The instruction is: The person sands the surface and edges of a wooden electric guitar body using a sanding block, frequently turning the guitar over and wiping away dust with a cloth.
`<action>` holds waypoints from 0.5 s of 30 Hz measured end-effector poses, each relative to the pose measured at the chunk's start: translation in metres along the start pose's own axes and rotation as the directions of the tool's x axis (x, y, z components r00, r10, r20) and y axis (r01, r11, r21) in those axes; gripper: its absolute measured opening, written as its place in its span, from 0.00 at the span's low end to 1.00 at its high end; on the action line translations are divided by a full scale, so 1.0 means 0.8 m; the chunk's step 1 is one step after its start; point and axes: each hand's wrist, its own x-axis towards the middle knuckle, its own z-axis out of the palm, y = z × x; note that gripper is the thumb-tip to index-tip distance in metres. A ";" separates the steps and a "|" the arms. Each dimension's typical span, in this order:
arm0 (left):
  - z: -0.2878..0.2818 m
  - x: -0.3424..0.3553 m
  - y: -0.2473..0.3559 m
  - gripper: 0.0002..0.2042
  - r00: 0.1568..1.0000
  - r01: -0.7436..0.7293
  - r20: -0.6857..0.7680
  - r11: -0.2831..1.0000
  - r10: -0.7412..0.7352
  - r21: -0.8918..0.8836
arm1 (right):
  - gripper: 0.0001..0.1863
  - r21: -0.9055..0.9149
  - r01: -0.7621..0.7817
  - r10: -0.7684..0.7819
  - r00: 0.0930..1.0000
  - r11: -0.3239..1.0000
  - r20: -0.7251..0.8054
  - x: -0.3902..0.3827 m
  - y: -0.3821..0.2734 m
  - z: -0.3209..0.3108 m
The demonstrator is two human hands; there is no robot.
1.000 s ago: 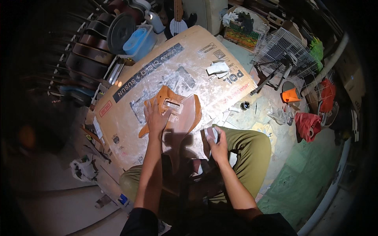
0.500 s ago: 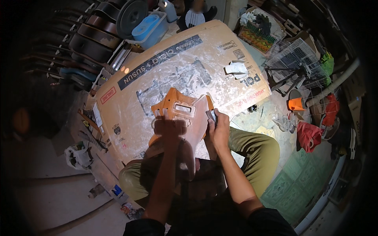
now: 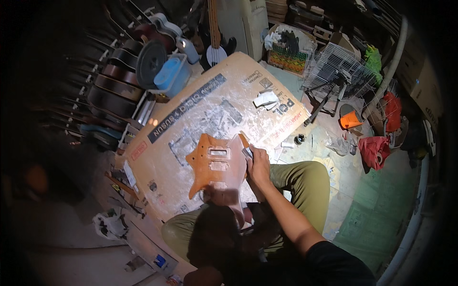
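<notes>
An orange-brown wooden guitar body (image 3: 202,157) with cut-out cavities lies tilted over my lap, its right side paler and dusty. My right hand (image 3: 258,166) is closed on a small grey block (image 3: 247,152), which sits against the body's upper right edge. At the lower edge, a dim brown part of my left hand or wrist (image 3: 204,275) shows, off the guitar body. Its fingers are lost in deep shadow. A dark shadow also covers my lap and the lower end of the guitar body.
Under the guitar body lies a dusty cardboard sheet (image 3: 191,112) with a crumpled white piece (image 3: 266,99) on it. Guitars (image 3: 114,90) stand racked at the left, beside a blue tub (image 3: 172,74). A wire cage (image 3: 341,66), an orange-banded cup (image 3: 350,117) and a red bag (image 3: 373,151) lie right.
My left hand has come off the guitar body and drawn back toward me. My right hand stays by its upper right edge with the grey block. The view has turned.
</notes>
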 end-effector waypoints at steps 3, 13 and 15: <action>0.019 -0.035 0.012 0.32 0.997 -0.076 -0.010 0.996 0.076 -0.043 | 0.29 0.035 -0.017 0.017 1.000 0.999 0.014 0.000 -0.011 0.008; 0.049 -0.091 0.020 0.34 0.992 -0.130 -0.002 0.989 0.130 -0.075 | 0.29 0.027 -0.020 0.021 1.000 0.999 -0.022 -0.002 -0.002 0.003; 0.050 -0.094 0.022 0.34 0.991 -0.133 -0.002 0.989 0.133 -0.069 | 0.30 0.021 -0.032 0.033 0.999 0.999 -0.013 -0.004 -0.004 0.004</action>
